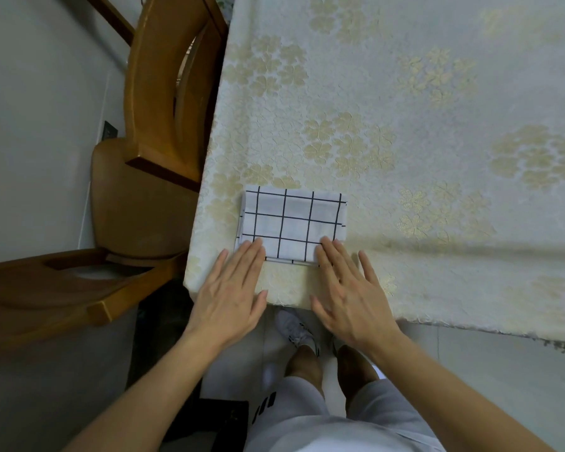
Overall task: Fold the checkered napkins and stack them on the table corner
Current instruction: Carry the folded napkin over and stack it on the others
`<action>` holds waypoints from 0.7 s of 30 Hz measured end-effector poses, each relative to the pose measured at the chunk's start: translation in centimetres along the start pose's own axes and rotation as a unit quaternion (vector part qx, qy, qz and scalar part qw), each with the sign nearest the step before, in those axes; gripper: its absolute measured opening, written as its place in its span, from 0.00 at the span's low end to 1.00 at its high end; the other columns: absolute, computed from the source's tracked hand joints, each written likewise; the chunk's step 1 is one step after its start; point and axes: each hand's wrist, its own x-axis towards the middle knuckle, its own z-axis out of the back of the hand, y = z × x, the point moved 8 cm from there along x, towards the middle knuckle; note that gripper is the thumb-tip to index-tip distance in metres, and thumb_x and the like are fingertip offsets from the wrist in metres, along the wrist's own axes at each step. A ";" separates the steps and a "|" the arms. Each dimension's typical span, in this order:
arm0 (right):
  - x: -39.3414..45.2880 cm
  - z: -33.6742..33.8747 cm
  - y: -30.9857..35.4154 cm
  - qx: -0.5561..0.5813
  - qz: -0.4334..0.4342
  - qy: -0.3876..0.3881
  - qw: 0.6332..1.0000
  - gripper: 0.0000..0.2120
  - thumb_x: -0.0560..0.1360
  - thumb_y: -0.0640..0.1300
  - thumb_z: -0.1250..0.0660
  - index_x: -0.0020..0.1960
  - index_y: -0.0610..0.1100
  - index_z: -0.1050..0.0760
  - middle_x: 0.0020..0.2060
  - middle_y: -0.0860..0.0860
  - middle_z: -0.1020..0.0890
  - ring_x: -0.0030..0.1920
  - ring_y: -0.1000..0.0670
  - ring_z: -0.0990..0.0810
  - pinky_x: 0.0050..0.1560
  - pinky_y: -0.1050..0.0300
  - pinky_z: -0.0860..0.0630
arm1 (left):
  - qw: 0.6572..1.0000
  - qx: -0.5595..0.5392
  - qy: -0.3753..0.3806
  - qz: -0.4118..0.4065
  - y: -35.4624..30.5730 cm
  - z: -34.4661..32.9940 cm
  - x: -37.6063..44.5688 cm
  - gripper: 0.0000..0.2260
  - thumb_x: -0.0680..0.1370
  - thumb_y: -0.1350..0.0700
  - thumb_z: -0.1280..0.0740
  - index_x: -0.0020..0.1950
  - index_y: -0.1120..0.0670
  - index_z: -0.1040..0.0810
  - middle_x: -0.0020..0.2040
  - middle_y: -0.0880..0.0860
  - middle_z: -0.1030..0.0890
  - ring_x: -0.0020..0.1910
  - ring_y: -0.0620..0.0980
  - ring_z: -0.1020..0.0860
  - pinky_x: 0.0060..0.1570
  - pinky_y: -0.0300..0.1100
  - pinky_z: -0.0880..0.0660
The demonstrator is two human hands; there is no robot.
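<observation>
My left hand [230, 288] and right hand [348, 288] lie flat and open on the folded napkin [292, 223], gripping nothing; near the counter [437, 109] corner, a push could slide it off.

Folded napkin [292, 225] lying on the table [437, 125] at its near-left corner. Left hand [230, 288] and right hand [349, 295] resting flat on its near edge. Chairs [163, 102] standing left of table.
</observation>
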 end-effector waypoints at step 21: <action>-2.4 -0.5 2.3 0.006 0.015 -0.031 0.999 0.38 0.78 0.58 0.40 0.81 0.40 0.46 0.81 0.45 0.46 0.80 0.46 0.47 0.76 0.37 0.42 | 0.999 0.028 0.002 -0.031 -2.2 -0.7 -2.1 0.33 0.82 0.42 0.48 0.81 0.60 0.45 0.82 0.57 0.48 0.81 0.53 0.47 0.74 0.57 0.41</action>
